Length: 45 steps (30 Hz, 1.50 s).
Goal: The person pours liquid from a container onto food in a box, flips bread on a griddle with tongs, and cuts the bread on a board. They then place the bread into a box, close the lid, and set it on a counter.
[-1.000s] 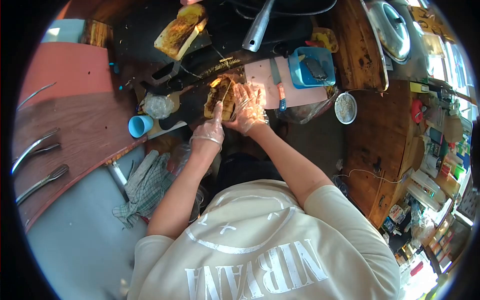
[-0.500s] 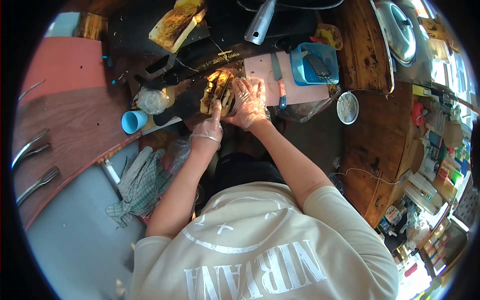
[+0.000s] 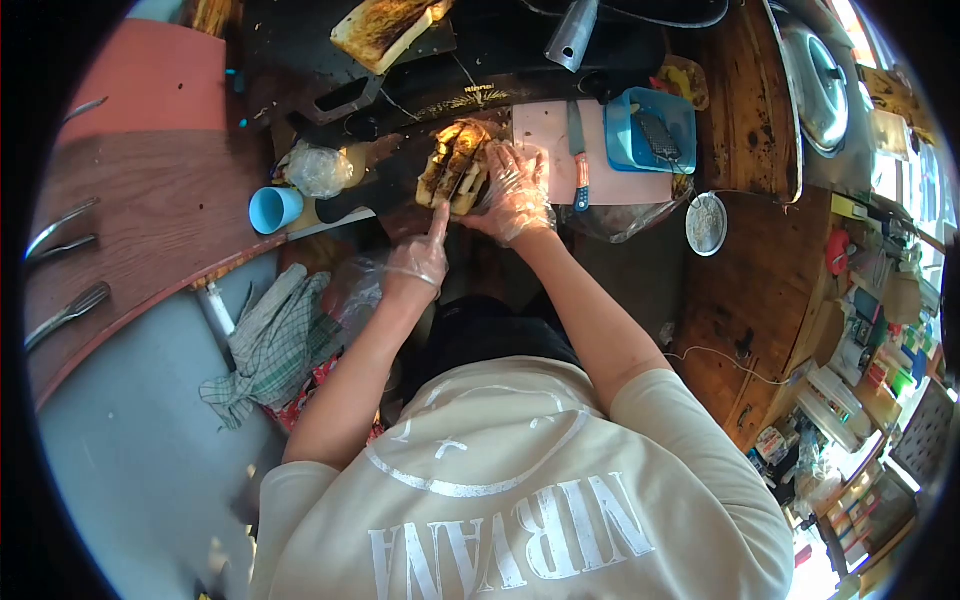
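Note:
Cut toasted bread [image 3: 455, 160], browned on top and split into strips with pale filling showing, lies on a dark surface in front of the stove. My right hand [image 3: 520, 192], in a clear plastic glove, is closed against the bread's right side. My left hand [image 3: 418, 258], gloved too, points its index finger at the near end, with the fingertip at or touching the bread. Its other fingers look curled, and nothing shows in them. To the right, a knife with a blue and red handle [image 3: 581, 180] rests on a pink cutting board [image 3: 630, 188].
More toast [image 3: 385, 35] sits on the black griddle at the back. A blue container [image 3: 620, 155] holds a grater [image 3: 657, 137]. A blue cup [image 3: 275, 210] and a plastic-wrapped bundle [image 3: 320, 170] stand left. Tongs [image 3: 70, 315] lie on the wooden table [image 3: 140, 230]; a small bowl [image 3: 706, 224] is right.
My view has shifted, so the stove and bread appear higher and further right. The left index finger has drawn back slightly toward the bread's near end. My right hand stays at its side.

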Available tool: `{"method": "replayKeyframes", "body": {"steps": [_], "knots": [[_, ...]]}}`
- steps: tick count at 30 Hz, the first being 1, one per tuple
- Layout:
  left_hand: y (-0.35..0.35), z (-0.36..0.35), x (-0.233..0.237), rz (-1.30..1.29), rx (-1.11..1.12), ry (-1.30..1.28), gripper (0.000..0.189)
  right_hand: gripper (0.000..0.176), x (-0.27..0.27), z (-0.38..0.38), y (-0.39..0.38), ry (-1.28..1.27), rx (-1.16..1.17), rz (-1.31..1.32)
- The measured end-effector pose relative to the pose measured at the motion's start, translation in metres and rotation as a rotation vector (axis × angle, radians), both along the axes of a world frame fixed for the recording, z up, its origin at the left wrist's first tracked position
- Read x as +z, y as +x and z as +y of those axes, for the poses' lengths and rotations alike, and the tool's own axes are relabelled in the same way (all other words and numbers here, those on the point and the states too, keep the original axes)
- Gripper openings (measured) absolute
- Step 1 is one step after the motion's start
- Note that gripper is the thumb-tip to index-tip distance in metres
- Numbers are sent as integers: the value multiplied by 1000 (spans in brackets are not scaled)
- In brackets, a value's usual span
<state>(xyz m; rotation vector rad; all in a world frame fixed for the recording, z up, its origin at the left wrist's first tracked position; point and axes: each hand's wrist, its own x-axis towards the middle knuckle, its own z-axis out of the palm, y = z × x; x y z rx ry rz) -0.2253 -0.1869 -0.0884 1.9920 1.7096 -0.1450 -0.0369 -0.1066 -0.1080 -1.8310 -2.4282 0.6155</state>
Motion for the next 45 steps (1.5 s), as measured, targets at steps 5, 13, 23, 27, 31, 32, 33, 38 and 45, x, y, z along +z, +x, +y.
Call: {"method": "replayKeyframes", "body": {"steps": [5, 13, 23, 27, 31, 32, 33, 38, 45], "knots": [[2, -11, -30, -15, 48, 83, 78, 121, 4, 1, -1, -71, 10, -15], [8, -4, -8, 53, 37, -53, 79, 122, 1, -2, -4, -57, -15, -9], [-17, -65, 28, 107, 98, -171, 78, 120, 2, 0, 0, -36, 13, -6], [-22, -85, 73, 110, 187, -227, 71, 122, 5, -1, -3, -41, -9, 10], [-6, -76, 111, 35, 261, -156, 63, 126, 15, -9, 9, 10, -28, 170], [7, -67, 106, 48, 158, 3, 62, 122, 18, -16, 21, 17, -24, 187], [22, -57, 103, 58, 56, 164, 60, 118, 27, -24, 34, 25, -20, 203], [111, 11, 10, -29, -81, 366, 61, 42, 60, -85, 135, 59, 91, 56], [187, 74, 9, 5, -12, 51, 60, 30, 129, -206, 286, -132, -702, 363]]}}
